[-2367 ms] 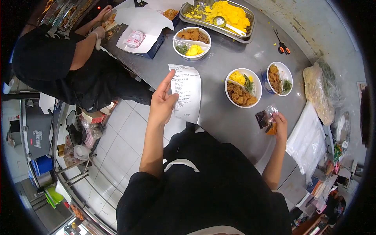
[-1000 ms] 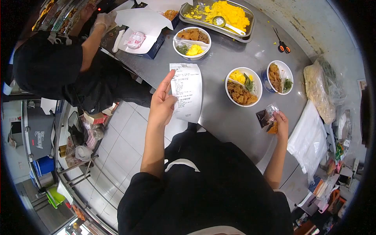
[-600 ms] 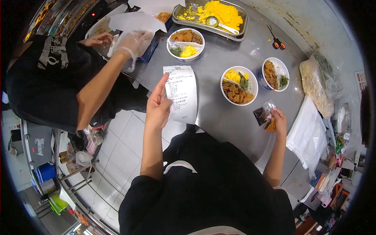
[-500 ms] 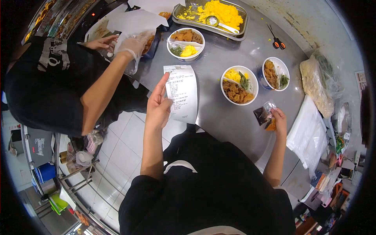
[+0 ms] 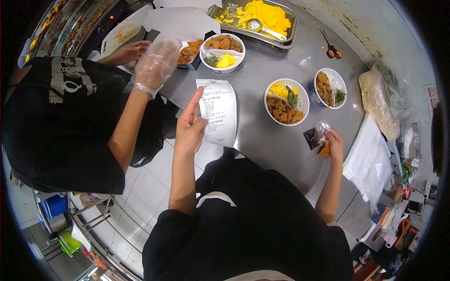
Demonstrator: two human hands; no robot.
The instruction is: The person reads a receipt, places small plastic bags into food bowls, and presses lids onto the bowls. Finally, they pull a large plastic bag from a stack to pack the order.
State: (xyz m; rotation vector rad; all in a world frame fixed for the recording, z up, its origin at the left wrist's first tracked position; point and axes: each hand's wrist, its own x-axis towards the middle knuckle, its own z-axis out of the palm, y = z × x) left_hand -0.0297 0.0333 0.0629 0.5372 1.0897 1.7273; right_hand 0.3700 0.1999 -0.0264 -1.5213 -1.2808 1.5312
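Note:
A long printed receipt [image 5: 219,112] is pinched in my left hand [image 5: 190,129], its index finger stretched along the paper's left edge. My right hand [image 5: 333,144] grips small sauce packets [image 5: 315,137], one dark and one orange, over the steel table [image 5: 262,150]. Just beyond them is a round bowl [image 5: 284,111] with fried pieces, yellow food and green leaves. To its right stands a second bowl [image 5: 324,89] with fried pieces and greens. A third divided bowl [image 5: 224,46], holding similar food, stands past the receipt.
A co-worker in black at the left has a gloved hand [image 5: 157,65] beside an open food box [image 5: 189,52]. Behind are a tray of yellow food [image 5: 293,35] with a ladle [image 5: 272,33] and scissors [image 5: 333,50]. White plastic bags [image 5: 368,159] lie at the right.
The co-worker's gloved hand has drawn back from the box, and their arm and body have shifted nearer. My hands have hardly moved; the receipt is tilted slightly differently.

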